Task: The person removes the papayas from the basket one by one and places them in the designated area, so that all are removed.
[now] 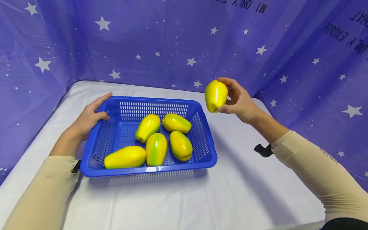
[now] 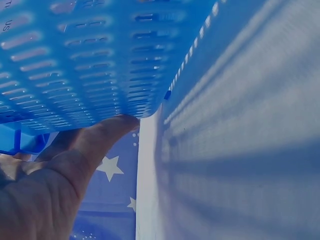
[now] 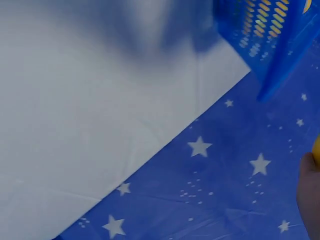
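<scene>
My left hand (image 1: 87, 120) grips the left rim of a blue plastic basket (image 1: 149, 170) with slotted walls. In the left wrist view, part of that hand (image 2: 65, 170) shows against the outside of the basket wall (image 2: 65, 75). Several yellow papayas with green streaks lie in the basket, one (image 1: 125, 157) at its front left and another (image 1: 176, 123) at its back right. Above and beyond the basket's right end, my right hand (image 1: 241, 103) holds one more papaya (image 1: 215, 95) between thumb and fingers. The right wrist view catches only the edge of this hand (image 3: 309, 195).
A white cloth (image 1: 184, 201) covers the table under the basket. Purple curtains (image 1: 172, 38) with white stars hang behind and along both sides. A black strap end (image 1: 263, 150) sticks out by my right wrist.
</scene>
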### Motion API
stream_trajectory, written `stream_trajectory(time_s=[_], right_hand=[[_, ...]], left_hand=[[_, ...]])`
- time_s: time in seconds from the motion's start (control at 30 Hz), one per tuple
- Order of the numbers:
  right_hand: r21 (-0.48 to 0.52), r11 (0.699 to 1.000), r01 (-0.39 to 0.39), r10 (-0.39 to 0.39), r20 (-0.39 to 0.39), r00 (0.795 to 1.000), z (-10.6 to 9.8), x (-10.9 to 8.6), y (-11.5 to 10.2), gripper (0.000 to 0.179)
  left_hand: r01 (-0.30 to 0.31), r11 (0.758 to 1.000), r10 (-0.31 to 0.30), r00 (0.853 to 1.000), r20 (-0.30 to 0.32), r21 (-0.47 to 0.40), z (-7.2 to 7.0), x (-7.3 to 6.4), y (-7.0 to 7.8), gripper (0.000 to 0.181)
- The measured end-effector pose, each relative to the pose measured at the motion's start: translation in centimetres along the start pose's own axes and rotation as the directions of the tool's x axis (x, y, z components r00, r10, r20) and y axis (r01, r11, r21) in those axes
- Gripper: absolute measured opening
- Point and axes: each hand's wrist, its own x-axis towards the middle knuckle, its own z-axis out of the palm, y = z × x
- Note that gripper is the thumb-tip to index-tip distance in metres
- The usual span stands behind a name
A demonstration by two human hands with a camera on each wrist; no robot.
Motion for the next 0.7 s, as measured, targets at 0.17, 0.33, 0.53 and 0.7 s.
stream_trajectory(time_s=[0.17, 0.33, 0.53, 0.7], right_hand=[[-0.017, 0.998, -0.054, 0.053, -0.065, 0.996, -1.9, -1.1, 1.8, 0.083], [0.025, 0.995, -0.094, 0.096, -0.101, 0.990, -3.6, -1.9, 4.1, 0.083], [0.044, 0.993, -0.112, 0.116, -0.106, 0.988, -4.7, -2.0, 7.1, 0.084], [0.064, 0.986, -0.156, 0.162, -0.103, 0.981, -5.3, -2.2, 9.1, 0.086]], left_hand=[[0.012, 1.000, -0.012, 1.000, 0.008, -0.002, 0.4, 0.7, -0.2, 0.074], [0.041, 0.999, -0.041, 0.999, 0.005, 0.016, 0.6, 1.1, -0.5, 0.074], [0.051, 0.999, -0.051, 0.999, -0.006, 0.005, 0.0, 0.9, -0.8, 0.074], [0.005, 0.998, -0.004, 1.000, 0.018, -0.055, -0.6, 1.0, -1.3, 0.073]])
